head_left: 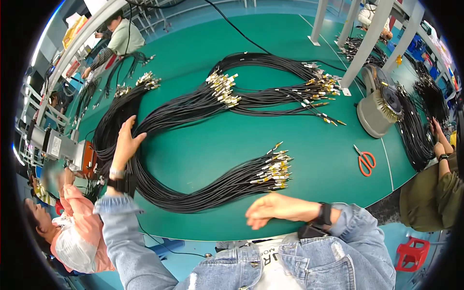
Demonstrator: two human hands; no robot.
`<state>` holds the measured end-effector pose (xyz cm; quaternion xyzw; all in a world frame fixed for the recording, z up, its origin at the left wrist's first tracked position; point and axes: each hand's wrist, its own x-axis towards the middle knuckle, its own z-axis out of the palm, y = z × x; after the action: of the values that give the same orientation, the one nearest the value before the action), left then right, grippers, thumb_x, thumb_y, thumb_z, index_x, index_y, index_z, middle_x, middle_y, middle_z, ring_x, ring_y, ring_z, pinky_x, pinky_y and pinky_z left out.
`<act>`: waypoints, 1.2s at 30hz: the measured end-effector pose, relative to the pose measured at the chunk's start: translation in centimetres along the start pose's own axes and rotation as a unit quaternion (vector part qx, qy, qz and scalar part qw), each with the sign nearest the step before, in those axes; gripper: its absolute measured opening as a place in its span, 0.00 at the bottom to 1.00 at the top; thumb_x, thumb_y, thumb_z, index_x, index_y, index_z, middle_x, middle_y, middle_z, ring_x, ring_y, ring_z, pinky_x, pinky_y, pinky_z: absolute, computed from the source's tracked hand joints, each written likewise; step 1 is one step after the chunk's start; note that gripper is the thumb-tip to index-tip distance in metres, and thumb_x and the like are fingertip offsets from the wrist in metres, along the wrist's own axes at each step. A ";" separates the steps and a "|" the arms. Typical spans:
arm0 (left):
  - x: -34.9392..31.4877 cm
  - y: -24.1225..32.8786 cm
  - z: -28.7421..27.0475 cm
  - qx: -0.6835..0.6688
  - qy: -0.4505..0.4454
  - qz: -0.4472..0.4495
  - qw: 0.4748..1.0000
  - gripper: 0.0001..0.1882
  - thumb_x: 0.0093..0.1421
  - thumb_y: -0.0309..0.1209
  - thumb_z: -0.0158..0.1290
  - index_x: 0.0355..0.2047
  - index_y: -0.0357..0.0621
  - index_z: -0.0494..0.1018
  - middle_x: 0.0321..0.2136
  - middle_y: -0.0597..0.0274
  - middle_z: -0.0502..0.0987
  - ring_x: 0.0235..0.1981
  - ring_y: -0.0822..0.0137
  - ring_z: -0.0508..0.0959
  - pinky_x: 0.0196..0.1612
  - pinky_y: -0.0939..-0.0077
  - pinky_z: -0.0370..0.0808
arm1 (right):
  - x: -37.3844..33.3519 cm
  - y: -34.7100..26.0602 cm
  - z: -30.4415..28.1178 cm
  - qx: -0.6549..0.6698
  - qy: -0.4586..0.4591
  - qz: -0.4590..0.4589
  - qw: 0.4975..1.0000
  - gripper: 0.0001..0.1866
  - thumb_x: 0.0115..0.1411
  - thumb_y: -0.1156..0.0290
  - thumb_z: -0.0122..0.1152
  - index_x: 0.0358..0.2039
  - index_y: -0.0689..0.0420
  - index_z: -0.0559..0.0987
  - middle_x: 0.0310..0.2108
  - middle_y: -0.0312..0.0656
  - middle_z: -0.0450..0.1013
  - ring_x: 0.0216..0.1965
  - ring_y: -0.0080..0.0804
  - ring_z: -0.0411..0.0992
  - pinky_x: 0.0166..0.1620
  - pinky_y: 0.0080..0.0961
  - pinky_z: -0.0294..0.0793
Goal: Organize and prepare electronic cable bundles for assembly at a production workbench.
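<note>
A thick bundle of black cables (pixel 188 200) curves in a U across the green table, its ends with white sleeves and metal connectors (pixel 275 169) fanned out toward the middle. My left hand (pixel 126 145) lies against the bend of the bundle on the left, fingers stretched and thumb apart. Just in front of the near connector ends, by the table's front edge, hovers my right hand (pixel 273 209). Its fingers are loosely bent and slightly apart, with nothing visible in them. More black cable bundles (pixel 179 108) lie beyond, their connector ends (pixel 223 89) pointing right.
Scissors with orange handles (pixel 366 162) lie at the right, near a grey round-topped machine (pixel 378 101). Metal posts (pixel 365 46) rise from the far right of the table (pixel 212 145). Co-workers sit left and right; an orange-and-grey device (pixel 82 157) stands at left. A red stool (pixel 411 253) is on the floor.
</note>
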<state>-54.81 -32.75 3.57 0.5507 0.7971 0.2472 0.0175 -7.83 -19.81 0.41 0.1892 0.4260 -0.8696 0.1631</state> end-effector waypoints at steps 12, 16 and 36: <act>-12.2 21.4 12.3 0.054 -0.173 0.103 0.978 0.47 0.41 0.36 0.69 0.60 0.38 0.58 0.46 0.49 0.72 0.45 0.49 0.73 0.45 0.62 0.72 | -5.4 1.8 -7.9 -0.543 0.264 -0.275 0.748 0.17 0.50 0.72 0.68 0.41 0.58 0.75 0.36 0.43 0.68 0.31 0.36 0.70 0.36 0.30 0.72; -11.2 23.3 14.6 0.090 -0.207 0.122 0.966 0.42 0.43 0.35 0.68 0.56 0.37 0.61 0.40 0.49 0.75 0.38 0.49 0.75 0.42 0.60 0.73 | -7.6 1.3 -10.5 -0.555 0.273 -0.299 0.727 0.15 0.51 0.73 0.67 0.38 0.59 0.75 0.35 0.43 0.68 0.31 0.34 0.69 0.35 0.29 0.71; -11.0 33.0 19.4 0.005 -0.028 0.214 0.976 0.25 0.41 0.31 0.67 0.41 0.43 0.73 0.40 0.57 0.71 0.39 0.57 0.71 0.42 0.64 0.71 | -12.1 2.7 -13.9 -0.544 0.385 -0.252 0.702 0.09 0.50 0.78 0.66 0.33 0.62 0.76 0.31 0.43 0.71 0.32 0.34 0.71 0.35 0.27 0.72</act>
<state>-16.00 -26.34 -2.49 0.7155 0.6611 0.2256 -0.0159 6.58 -8.76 -3.57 0.2721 0.8821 -0.3471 -0.1655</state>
